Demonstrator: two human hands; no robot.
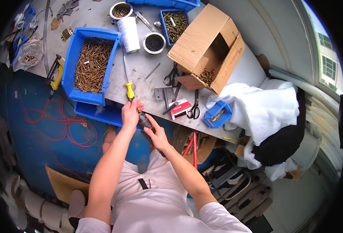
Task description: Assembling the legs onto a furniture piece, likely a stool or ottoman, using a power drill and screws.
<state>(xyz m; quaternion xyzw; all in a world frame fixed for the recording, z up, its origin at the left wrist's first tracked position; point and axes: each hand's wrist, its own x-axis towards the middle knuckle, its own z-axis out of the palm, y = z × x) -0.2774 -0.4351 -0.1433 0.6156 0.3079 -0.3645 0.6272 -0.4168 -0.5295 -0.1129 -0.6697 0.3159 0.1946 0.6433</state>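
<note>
Just off the table's near edge, both hands hold a dark, cylindrical hand tool [144, 121] that slants down toward my lap. My left hand [130, 114] closes around its front end, hiding most of the tip. Around the body curls my right hand [158, 134], thumb along its side. Directly beyond my left hand lies a screwdriver [130, 91] with a yellow handle, its long shaft pointing away. A blue bin [68, 73] of long brass-coloured screws stands to the left. Right of the screwdriver are a grey metal hinge [164, 93] and a red-and-white box [179, 108].
An open cardboard box [198, 39] stands at the right, near black scissors [194, 110] and a small blue tray [218, 114]. Farther back are a white thread spool [128, 34] and a cup of dark screws [154, 42]. A yellow air gun [56, 77] hangs left; red hose [68, 130] coils below.
</note>
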